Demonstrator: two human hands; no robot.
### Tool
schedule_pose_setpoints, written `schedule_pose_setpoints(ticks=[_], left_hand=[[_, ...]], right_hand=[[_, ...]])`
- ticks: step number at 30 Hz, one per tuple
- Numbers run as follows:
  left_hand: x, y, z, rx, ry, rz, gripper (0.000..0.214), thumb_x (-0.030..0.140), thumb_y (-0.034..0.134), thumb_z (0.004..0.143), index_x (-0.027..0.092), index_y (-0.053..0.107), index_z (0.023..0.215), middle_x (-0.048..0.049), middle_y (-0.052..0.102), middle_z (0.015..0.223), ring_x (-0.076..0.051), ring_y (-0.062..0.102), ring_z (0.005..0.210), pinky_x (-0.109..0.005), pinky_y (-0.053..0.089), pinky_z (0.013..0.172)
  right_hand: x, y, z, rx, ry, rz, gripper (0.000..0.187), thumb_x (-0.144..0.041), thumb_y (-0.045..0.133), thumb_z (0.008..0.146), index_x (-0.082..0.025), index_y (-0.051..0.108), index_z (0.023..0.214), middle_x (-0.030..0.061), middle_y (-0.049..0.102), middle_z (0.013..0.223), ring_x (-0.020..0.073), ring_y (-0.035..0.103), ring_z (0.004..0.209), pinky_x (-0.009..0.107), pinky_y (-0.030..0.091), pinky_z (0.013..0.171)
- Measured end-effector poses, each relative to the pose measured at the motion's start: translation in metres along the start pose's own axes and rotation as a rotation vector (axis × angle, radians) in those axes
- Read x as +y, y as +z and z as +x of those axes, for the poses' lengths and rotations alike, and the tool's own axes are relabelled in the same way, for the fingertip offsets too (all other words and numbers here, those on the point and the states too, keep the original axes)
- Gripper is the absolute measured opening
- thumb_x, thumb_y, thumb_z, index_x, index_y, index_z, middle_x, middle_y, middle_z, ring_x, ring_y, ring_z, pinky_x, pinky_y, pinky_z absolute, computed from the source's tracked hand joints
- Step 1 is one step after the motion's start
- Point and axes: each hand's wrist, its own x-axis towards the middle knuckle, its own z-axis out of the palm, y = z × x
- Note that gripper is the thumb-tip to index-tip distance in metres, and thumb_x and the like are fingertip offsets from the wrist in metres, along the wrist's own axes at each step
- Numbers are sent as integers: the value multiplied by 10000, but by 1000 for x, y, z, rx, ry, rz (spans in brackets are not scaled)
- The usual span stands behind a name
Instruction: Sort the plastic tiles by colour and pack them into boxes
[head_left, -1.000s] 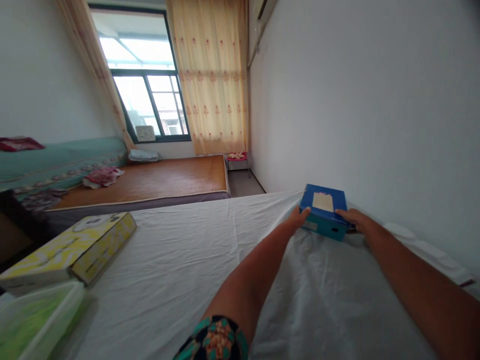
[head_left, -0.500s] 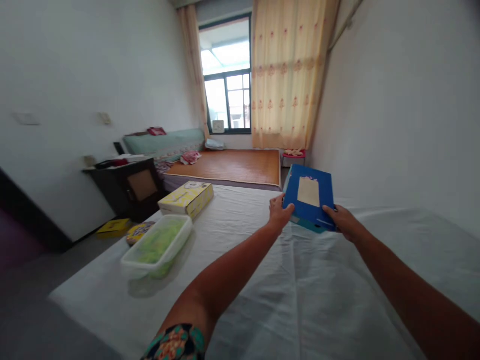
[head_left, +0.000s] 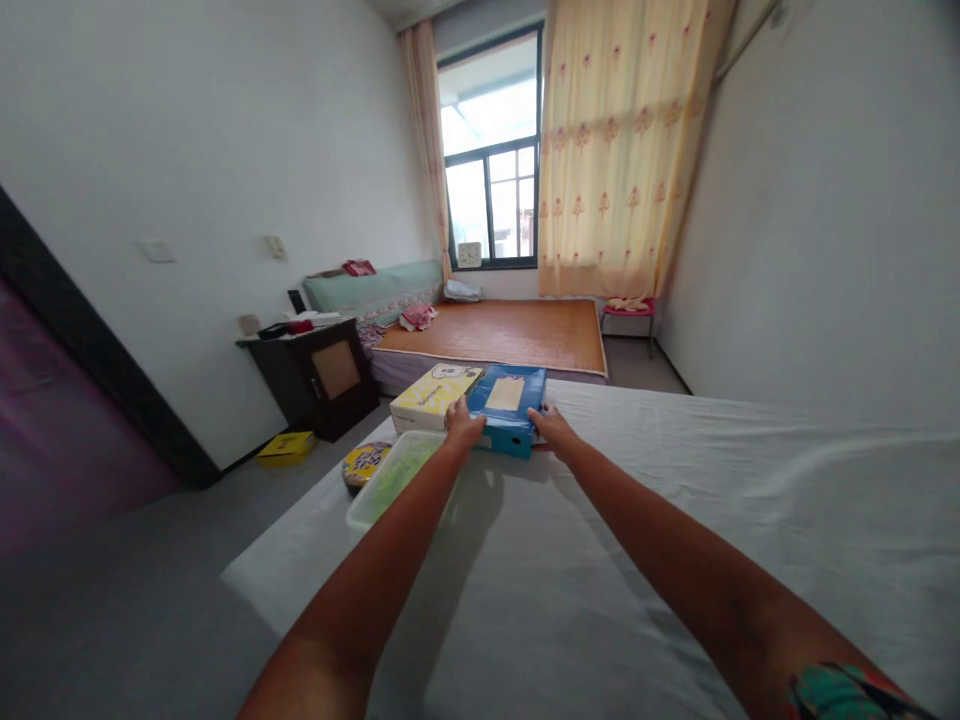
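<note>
A blue box (head_left: 506, 407) with a tan label on its lid rests on the white sheet of the near bed (head_left: 675, 520), right beside a yellow and white box (head_left: 433, 396). My left hand (head_left: 463, 426) grips the blue box's near left corner. On the near right corner sits my right hand (head_left: 553, 425), fingers closed against the box. Both arms reach straight out over the sheet.
A clear plastic tub (head_left: 386, 478) with green contents lies on the sheet just left of my left arm. A round yellow tin (head_left: 363, 465) is at the bed's edge. A dark nightstand (head_left: 315, 375) and a yellow box (head_left: 285, 449) stand on the floor to the left. A second bed (head_left: 510, 335) lies by the window.
Both hands have carried the blue box from beside the right wall leftward across the bed and set it down next to the yellow box. The view swung left.
</note>
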Motion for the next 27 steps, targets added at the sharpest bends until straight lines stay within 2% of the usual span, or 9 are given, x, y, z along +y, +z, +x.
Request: schedule_pose_setpoints(ticks=[3,6,8,10,13,16,20,24,27], left_hand=[[0,-14,-28,-78,152,204,593,136,579,756,121,469,1339,-163,287,1518,-310,223,1422,-429,211,1156],[-2,-36,-74,-381,475,533,529,189,583,783,231,525,1308,-111,327,1522,-301,272,1409,-513,238,1137],[-11,-54,-101,-538,589,741,385,131,523,803,252,637,1150,-86,468,1439,-290,342,1379,-568,185,1139],[-23,-70,-116,-645,597,926,345,65,443,817,213,701,992,-109,622,1260,-267,449,1312,-550,221,1131],[-36,-74,-117,-620,687,1001,396,54,416,820,206,712,1034,-124,613,1286,-271,459,1312,-528,258,1125],[-21,-48,-110,-497,848,895,373,140,477,827,232,695,1115,-116,550,1373,-301,445,1322,-530,280,1116],[32,13,-122,-562,1056,720,344,242,509,854,306,673,1150,-59,523,1409,-289,421,1342,-536,292,1115],[89,74,-151,-700,1149,623,350,246,521,855,343,651,1166,-37,484,1445,-276,403,1356,-560,277,1117],[121,110,-174,-824,1183,561,362,232,521,858,341,634,1184,-45,470,1455,-283,392,1362,-591,273,1105]], right_hand=[[-1,9,3,-29,-10,-13,518,-490,421,915,-230,381,1362,128,540,1326,243,577,1119,395,571,777],[5,1,-6,-1,-27,-58,544,-500,416,921,-240,359,1395,132,436,1440,262,495,1235,431,532,869],[14,-14,-21,26,-42,-80,548,-476,454,914,-232,379,1399,130,371,1492,265,446,1286,427,504,921],[29,-36,-42,17,-84,-105,543,-450,506,898,-226,424,1385,122,392,1486,254,468,1271,412,484,957],[56,-83,-84,-33,-240,-253,572,-461,539,877,-221,445,1388,124,447,1451,249,529,1209,428,447,1006],[78,-145,-134,24,-401,-495,616,-494,548,859,-207,445,1394,135,462,1437,266,517,1229,464,387,1062],[88,-247,-212,309,-455,-708,596,-495,544,856,-201,473,1370,124,490,1416,263,423,1321,468,288,1129],[88,-369,-292,642,-288,-822,575,-481,535,861,-233,460,1374,86,488,1421,262,435,1305,450,296,1123],[97,-463,-346,921,-75,-957,611,-469,544,853,-188,440,1385,122,475,1425,294,416,1312,442,296,1116]])
